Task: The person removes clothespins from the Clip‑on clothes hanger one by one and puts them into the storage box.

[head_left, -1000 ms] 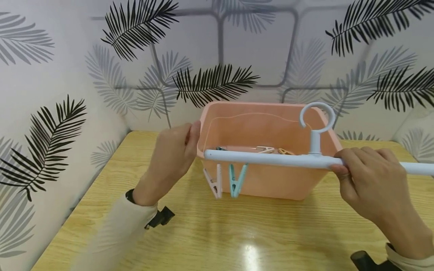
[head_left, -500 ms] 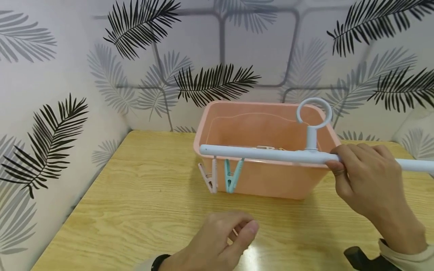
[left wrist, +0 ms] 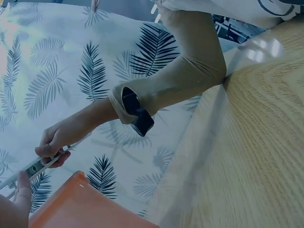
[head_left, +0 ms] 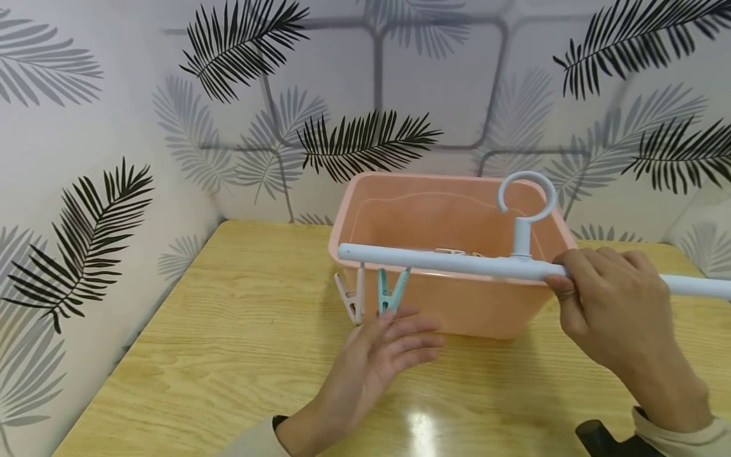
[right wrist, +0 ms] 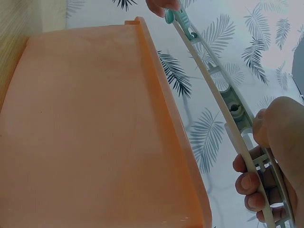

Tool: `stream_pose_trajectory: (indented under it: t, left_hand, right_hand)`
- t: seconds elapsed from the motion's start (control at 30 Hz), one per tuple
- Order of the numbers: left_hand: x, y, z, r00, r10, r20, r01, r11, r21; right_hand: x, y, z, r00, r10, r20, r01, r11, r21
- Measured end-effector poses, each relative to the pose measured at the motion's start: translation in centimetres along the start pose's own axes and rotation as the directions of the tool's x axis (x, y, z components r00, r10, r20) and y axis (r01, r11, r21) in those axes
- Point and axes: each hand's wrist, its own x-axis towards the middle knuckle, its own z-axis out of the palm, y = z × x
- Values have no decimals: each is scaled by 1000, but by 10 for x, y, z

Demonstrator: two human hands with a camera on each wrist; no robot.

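My right hand (head_left: 573, 287) grips a pale blue hanger bar (head_left: 434, 261) just right of its ring hook (head_left: 526, 196) and holds it level across the front of a pink tub (head_left: 457, 304). Two clothespins hang from the bar's left end, a pinkish-white one (head_left: 351, 298) and a teal one (head_left: 391, 293). My left hand (head_left: 400, 333) reaches up from the table with fingers straight, fingertips at the bottom of the teal pin. In the right wrist view the teal pin (right wrist: 178, 17) sits on the bar (right wrist: 213, 80) with left fingertips (right wrist: 161, 5) against it.
The tub stands on a wooden table (head_left: 228, 368) set into a corner of leaf-patterned walls (head_left: 85, 158). A few more clothespins (head_left: 457, 252) lie inside the tub, mostly hidden by the bar. A black wrist mount (head_left: 599, 441) shows at the lower right.
My left hand left the tub's left rim, dropped low over the table, then rose with fingers straightened to the teal pin. The bar stayed nearly still in my right hand.
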Motion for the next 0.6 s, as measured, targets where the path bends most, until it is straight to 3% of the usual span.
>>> stream_pose_trajectory:
  t: [0.13, 0.3, 0.47, 0.6]
  left_hand:
    - [7, 1, 4, 998, -5, -62, -3, 991, -136]
    - [11, 0, 8, 998, 26, -65, -39, 978, -203]
    - [13, -4, 13, 995, 69, -73, -82, 980, -180]
    - [17, -9, 15, 991, 118, -69, -124, 989, -80]
  right_hand:
    - [0, 1, 1, 1000, 0, 8, 0, 1000, -16]
    - [0, 0, 3, 1000, -1, -1, 1, 1000, -16]
    - [4, -4, 6, 999, -12, -44, 11, 1000, -8]
    - [6, -8, 8, 998, -10, -67, 11, 1000, 15]
